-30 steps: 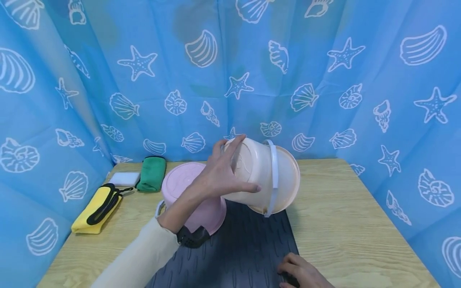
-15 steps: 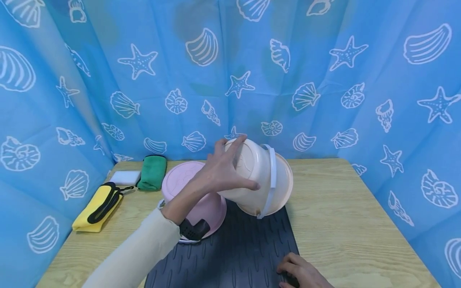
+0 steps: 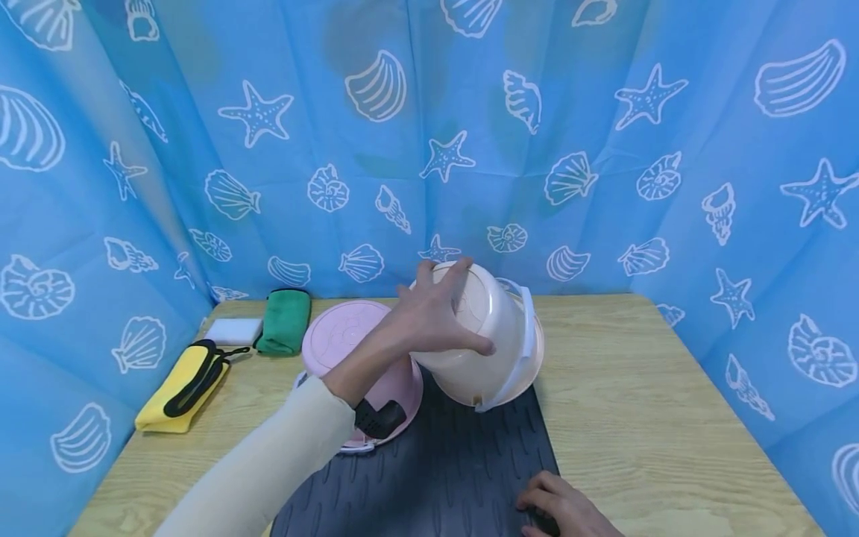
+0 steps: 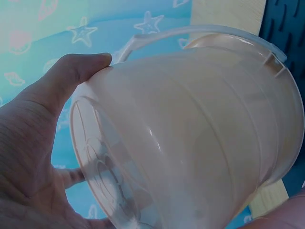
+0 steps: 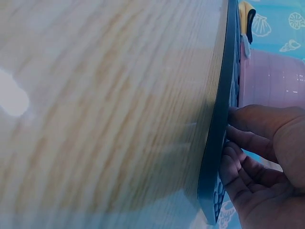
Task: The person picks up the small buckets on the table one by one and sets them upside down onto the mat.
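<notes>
My left hand [image 3: 436, 313] grips a cream plastic bucket [image 3: 496, 339] by its base, thumb on the near side and fingers over the bottom. Tilted mouth-down, the bucket [image 4: 181, 129] leans with its rim low over the dark ribbed mat [image 3: 436, 477]; whether the rim touches cannot be told. Its white handle [image 3: 526, 335] hangs along the right side. Left of it, partly behind my forearm, a pink bucket [image 3: 338, 332] stands upside down on the mat. My right hand [image 3: 564, 503] rests at the mat's right edge, its bent fingers [image 5: 233, 164] touching the mat and holding nothing.
A yellow cloth with black trim [image 3: 177, 391], a white sponge block [image 3: 233, 330] and a folded green cloth [image 3: 283, 322] lie at the back left of the wooden table [image 3: 644, 388]. A blue curtain with shell prints [image 3: 429, 134] surrounds the table.
My left hand has turned the cream bucket further mouth-down, and its rim has come down and slightly left towards the mat. My right hand stays at the mat's edge.
</notes>
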### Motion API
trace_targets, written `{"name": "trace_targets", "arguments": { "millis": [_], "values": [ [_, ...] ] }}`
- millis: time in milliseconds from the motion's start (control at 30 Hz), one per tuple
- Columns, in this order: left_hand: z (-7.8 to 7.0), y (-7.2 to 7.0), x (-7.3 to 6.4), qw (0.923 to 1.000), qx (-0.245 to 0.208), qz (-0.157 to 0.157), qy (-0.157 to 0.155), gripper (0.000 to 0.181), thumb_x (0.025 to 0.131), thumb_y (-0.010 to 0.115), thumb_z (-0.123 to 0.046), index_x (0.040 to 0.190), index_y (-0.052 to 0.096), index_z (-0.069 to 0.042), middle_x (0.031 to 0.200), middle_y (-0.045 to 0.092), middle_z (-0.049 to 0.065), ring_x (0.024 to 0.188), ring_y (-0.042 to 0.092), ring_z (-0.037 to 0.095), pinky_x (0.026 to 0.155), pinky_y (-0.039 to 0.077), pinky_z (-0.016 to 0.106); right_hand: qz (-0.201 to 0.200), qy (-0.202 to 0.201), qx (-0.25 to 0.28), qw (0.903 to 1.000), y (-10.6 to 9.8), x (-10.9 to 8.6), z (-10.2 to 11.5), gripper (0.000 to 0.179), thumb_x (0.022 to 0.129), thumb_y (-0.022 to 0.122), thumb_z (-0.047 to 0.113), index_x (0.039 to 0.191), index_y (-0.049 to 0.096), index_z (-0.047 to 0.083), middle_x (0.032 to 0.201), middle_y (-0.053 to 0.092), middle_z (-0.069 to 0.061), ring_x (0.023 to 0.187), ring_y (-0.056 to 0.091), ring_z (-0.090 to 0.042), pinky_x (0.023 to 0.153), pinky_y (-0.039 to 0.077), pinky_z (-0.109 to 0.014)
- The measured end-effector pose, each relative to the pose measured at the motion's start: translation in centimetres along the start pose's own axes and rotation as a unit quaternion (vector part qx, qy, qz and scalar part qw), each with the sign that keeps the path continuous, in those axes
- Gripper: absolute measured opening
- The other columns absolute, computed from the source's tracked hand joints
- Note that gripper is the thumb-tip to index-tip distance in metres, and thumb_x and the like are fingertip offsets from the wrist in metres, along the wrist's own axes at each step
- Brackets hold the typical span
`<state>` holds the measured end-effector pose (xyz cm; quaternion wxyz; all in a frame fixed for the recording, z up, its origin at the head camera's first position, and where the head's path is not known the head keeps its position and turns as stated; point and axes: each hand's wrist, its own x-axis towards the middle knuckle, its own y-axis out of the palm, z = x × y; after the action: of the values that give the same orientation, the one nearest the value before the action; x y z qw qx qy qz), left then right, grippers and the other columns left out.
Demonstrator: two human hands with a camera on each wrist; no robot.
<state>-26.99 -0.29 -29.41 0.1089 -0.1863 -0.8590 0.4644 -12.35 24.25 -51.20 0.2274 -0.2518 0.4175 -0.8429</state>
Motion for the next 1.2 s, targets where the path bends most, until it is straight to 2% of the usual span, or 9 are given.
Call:
{"name": "trace_targets", "arguments": {
  "millis": [167, 267, 467, 600, 767, 900, 1067, 1200],
  "values": [
    [-0.6, 1.0, 0.7, 0.9995, 0.024, 0.019, -0.006, 0.118, 0.066, 0.086, -0.056, 0.160, 0.017, -0.038, 0.161, 0.005, 0.019, 0.134, 0.016, 0.065, 0.088, 0.046, 0.068, 0.039, 0.051, 0.023, 0.9977, -0.4, 0.1, 0.4, 0.013, 0.092, 0.074, 0.024, 0.099, 0.071, 0.014, 0.101, 0.052, 0.013, 0.085, 0.049, 0.003, 0.069, 0.049, -0.024],
    [-0.8, 1.6, 0.9, 0.9986, 0.044, 0.028, -0.010, 0.119, 0.066, 0.085, -0.058, 0.160, 0.016, -0.038, 0.161, 0.004, 0.020, 0.135, 0.015, 0.067, 0.092, 0.042, 0.071, 0.042, 0.063, 0.031, 0.9967, -0.3, 0.1, 0.5, 0.014, 0.092, 0.074, 0.025, 0.100, 0.072, 0.014, 0.102, 0.052, 0.013, 0.087, 0.049, 0.002, 0.071, 0.049, -0.024],
    [-1.1, 2.2, 1.2, 0.9973, 0.056, 0.044, -0.016, 0.118, 0.067, 0.084, -0.060, 0.160, 0.017, -0.037, 0.162, 0.006, 0.021, 0.136, 0.013, 0.068, 0.097, 0.037, 0.072, 0.015, 0.026, 0.015, 0.9994, -0.1, 0.0, 0.2, 0.013, 0.090, 0.075, 0.022, 0.100, 0.071, 0.014, 0.101, 0.052, 0.012, 0.086, 0.049, 0.002, 0.069, 0.049, -0.024],
    [-1.0, 2.4, 1.2, 0.9963, 0.067, 0.048, -0.023, 0.117, 0.066, 0.084, -0.061, 0.160, 0.017, -0.037, 0.161, 0.007, 0.021, 0.137, 0.014, 0.066, 0.096, 0.038, 0.072, 0.007, 0.010, 0.005, 0.9999, -0.1, -0.1, 0.2, 0.013, 0.090, 0.076, 0.021, 0.099, 0.071, 0.014, 0.102, 0.052, 0.012, 0.087, 0.050, 0.001, 0.069, 0.049, -0.024],
    [-1.0, 2.5, 1.4, 0.9959, 0.069, 0.053, -0.026, 0.117, 0.067, 0.083, -0.061, 0.160, 0.016, -0.035, 0.160, 0.009, 0.021, 0.137, 0.014, 0.067, 0.100, 0.034, 0.072, 0.019, 0.030, 0.012, 0.9993, -0.2, 0.0, 0.3, 0.013, 0.091, 0.075, 0.022, 0.100, 0.071, 0.015, 0.103, 0.051, 0.013, 0.088, 0.050, 0.001, 0.070, 0.050, -0.025],
    [-1.2, 2.6, 1.6, 0.9941, 0.084, 0.061, -0.034, 0.117, 0.068, 0.081, -0.062, 0.161, 0.016, -0.034, 0.160, 0.011, 0.022, 0.136, 0.016, 0.066, 0.104, 0.029, 0.072, 0.016, 0.028, 0.014, 0.9994, -0.1, 0.0, 0.2, 0.012, 0.091, 0.074, 0.022, 0.100, 0.071, 0.015, 0.103, 0.052, 0.013, 0.088, 0.050, 0.001, 0.070, 0.049, -0.025],
    [-1.2, 2.9, 2.0, 0.9909, 0.097, 0.073, -0.057, 0.117, 0.068, 0.081, -0.063, 0.161, 0.016, -0.035, 0.160, 0.013, 0.022, 0.135, 0.020, 0.065, 0.103, 0.033, 0.069, 0.004, 0.006, 0.010, 0.9999, 0.1, -0.1, 0.0, 0.012, 0.091, 0.074, 0.021, 0.099, 0.070, 0.014, 0.101, 0.052, 0.011, 0.086, 0.049, 0.001, 0.067, 0.048, -0.023],
    [-1.3, 3.1, 2.2, 0.9897, 0.102, 0.077, -0.063, 0.117, 0.067, 0.081, -0.064, 0.160, 0.016, -0.035, 0.159, 0.015, 0.022, 0.135, 0.023, 0.064, 0.101, 0.036, 0.068, 0.000, 0.002, 0.009, 1.0000, 0.1, -0.1, -0.1, 0.011, 0.091, 0.074, 0.021, 0.099, 0.070, 0.015, 0.101, 0.052, 0.011, 0.086, 0.049, 0.001, 0.067, 0.048, -0.023]
  ]
}}
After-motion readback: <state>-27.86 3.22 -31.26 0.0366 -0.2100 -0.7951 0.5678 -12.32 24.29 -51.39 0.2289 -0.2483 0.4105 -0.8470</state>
